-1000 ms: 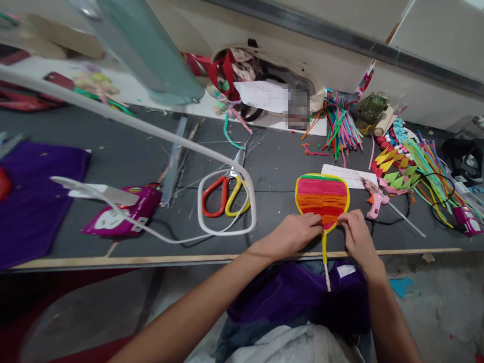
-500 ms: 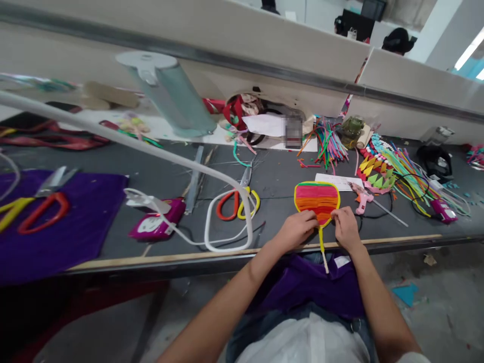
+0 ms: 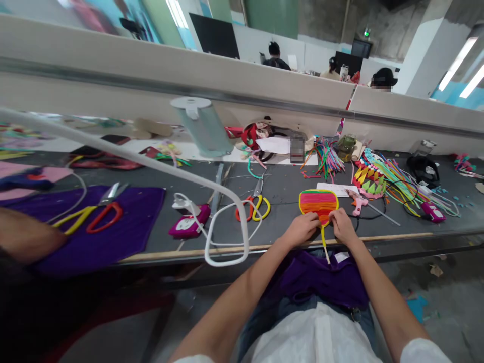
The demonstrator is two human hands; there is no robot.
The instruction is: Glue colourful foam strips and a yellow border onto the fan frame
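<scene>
A small fan-shaped piece [image 3: 319, 201] made of rows of pipe cleaners lies at the desk's front edge. Its rim is yellow, and its bands run from pink to orange and red. From its lower end a yellow-wrapped stick [image 3: 323, 241] points towards my lap. My left hand [image 3: 303, 228] is closed at its lower left edge, fingertips resting on the orange rows. On the opposite side my right hand [image 3: 342, 226] pinches the yellow rim. Just beyond the fan lie a white paper strip [image 3: 336, 189] and a pink glue gun [image 3: 358, 202].
Scissors [image 3: 260, 201] lie left of the fan, near a white lamp frame [image 3: 227, 262] and a purple box [image 3: 191, 222]. Bundles of pipe cleaners [image 3: 330, 156] lie at the back. Another person's arm [image 3: 30, 234] reaches over a purple cloth [image 3: 139, 222] with scissors.
The view has tilted up, showing people beyond the partition. Another person's arm has come in at left. My hands stay at the fan's lower edges.
</scene>
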